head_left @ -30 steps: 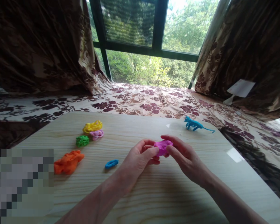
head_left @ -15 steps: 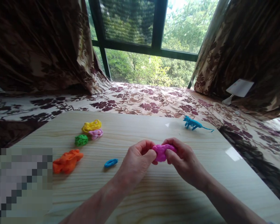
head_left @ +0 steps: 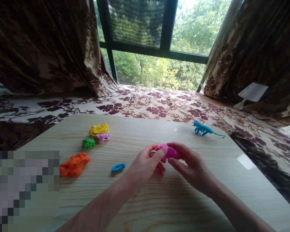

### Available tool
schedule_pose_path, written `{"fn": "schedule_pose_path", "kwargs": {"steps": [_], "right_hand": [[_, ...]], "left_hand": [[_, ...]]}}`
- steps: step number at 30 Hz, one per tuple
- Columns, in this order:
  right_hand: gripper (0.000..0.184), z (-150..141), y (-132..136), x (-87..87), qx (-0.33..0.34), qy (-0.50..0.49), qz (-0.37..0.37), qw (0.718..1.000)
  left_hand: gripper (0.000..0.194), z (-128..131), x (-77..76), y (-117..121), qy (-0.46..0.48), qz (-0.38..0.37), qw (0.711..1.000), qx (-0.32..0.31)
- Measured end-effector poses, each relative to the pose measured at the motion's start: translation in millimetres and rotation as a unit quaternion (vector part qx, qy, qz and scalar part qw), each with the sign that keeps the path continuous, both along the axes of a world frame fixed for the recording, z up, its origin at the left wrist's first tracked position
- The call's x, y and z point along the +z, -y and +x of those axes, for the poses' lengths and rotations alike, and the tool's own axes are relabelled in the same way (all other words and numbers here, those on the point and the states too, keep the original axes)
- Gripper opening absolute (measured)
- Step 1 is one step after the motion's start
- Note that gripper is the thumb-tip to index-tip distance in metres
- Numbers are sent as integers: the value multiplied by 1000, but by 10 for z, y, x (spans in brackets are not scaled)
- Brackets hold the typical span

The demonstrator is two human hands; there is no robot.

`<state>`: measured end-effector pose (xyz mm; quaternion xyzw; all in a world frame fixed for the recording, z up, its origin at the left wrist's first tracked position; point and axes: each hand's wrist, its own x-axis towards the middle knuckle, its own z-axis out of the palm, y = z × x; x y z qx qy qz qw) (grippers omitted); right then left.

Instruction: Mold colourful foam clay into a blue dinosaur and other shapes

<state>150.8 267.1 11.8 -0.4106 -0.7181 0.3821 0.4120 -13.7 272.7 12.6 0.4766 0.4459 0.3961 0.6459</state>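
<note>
A lump of bright pink modelling clay (head_left: 172,153) is held between my two hands above the table. My left hand (head_left: 148,162) pinches its left end, thumb on top and fingers beneath. The fingers of my right hand (head_left: 189,162) press on the far right side of the clay, while that thumb sits a little lower along its near edge. Left of my hands lies a small blue clay loop (head_left: 118,167). At the far right stands a blue clay animal figure (head_left: 204,129) with legs and a long thin tail.
On the table's (head_left: 140,209) left are orange clay (head_left: 74,165), green clay (head_left: 88,143), yellow clay (head_left: 98,129) and pale pink clay (head_left: 103,138). Beyond the table spreads a flowered cloth (head_left: 157,103) below a window. A white lamp (head_left: 253,91) stands at right.
My left thumb has moved up onto the top of the pink clay, and its lower fingers have spread. The right thumb has come down off the clay's face. The view has shifted slightly.
</note>
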Motion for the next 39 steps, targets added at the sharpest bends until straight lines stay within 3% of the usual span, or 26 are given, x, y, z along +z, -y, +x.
{"fn": "schedule_pose_path", "kwargs": {"steps": [5,9,11,15,20,22,24,27,30,33,37,39], "right_hand": [[38,-9,25,37,-4,106,108,989],[31,-46,96,97,-13,121,122,985],[24,-61,132,143,-17,85,84,993],[15,-54,138,208,13,-66,-72,995],[15,7,75,206,122,-240,-230,935],[17,22,58,191,160,-271,-273,909],[21,24,39,169,176,-269,-281,904],[25,24,0,130,99,-181,-209,956],[27,37,-30,105,-47,-35,-40,997],[35,44,-22,106,-69,92,69,991],[61,23,14,121,-72,162,70,982],[64,12,24,130,-79,170,68,980]], "left_hand": [[38,-15,-10,12,-15,31,999,2],[33,0,19,52,-46,58,997,38],[32,20,51,78,-42,56,997,41],[36,60,101,112,-26,35,999,29],[39,83,182,151,79,-27,996,7],[38,71,207,155,143,-71,987,-22],[36,50,198,136,191,-106,975,-45],[38,26,116,73,193,-89,977,-5],[34,29,26,20,138,-52,988,41],[30,50,7,20,124,-58,990,33],[31,77,57,68,124,-57,991,10],[31,82,79,88,124,-57,991,1]]}}
